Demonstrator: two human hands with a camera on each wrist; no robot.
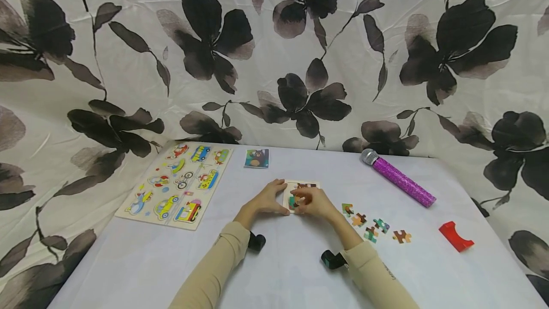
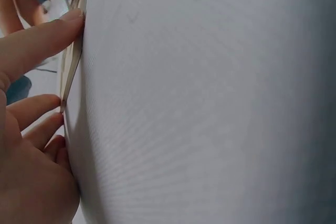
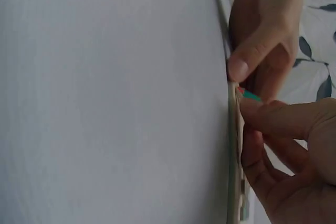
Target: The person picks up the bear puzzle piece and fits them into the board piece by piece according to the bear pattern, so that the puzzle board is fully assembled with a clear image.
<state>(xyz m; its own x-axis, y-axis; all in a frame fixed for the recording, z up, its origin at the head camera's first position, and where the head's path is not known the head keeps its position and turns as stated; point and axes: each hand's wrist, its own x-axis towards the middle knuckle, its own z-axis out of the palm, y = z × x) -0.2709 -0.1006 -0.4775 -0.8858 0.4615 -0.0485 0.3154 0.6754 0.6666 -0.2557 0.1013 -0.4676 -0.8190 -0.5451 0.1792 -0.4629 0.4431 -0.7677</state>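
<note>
A small jigsaw tray [image 1: 288, 194] with a pale rim lies flat on the white table, brown and green picture pieces inside it. My left hand [image 1: 268, 198] grips its left side, thumb at the near corner and fingers farther up the edge. Over the tray, my right hand [image 1: 316, 202] has its thumb and fingers brought together at the surface. A green and red puzzle piece [image 3: 251, 95] sticks out at the right thumb tip in the right wrist view. That hand covers much of the picture.
Several loose puzzle pieces [image 1: 381, 225] lie right of the tray. Beyond them are a glittery purple microphone [image 1: 403, 180] and a red notched block [image 1: 455, 236]. A vehicle puzzle board [image 1: 147, 199] occupies the left, and a small picture card [image 1: 256, 159] lies at the back.
</note>
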